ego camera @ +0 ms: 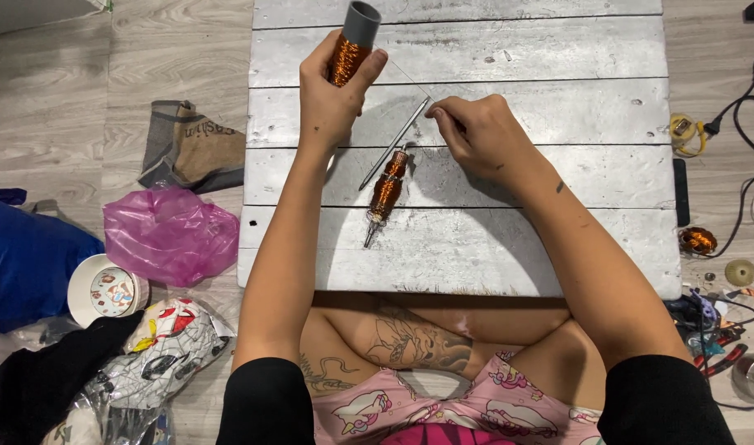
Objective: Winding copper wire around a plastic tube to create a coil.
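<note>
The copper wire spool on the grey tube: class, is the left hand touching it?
Touching. The head view shows the left hand wrapped around the copper wire spool, fingers and thumb pressed against the winding.

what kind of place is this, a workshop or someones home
Most likely a home floor used as a makeshift workbench. A person sits cross-legged at a low white plank board on wood-look flooring, with a pink plastic bag and clothes beside it. The left hand holds a copper wire spool, so hobby coil winding.
</note>
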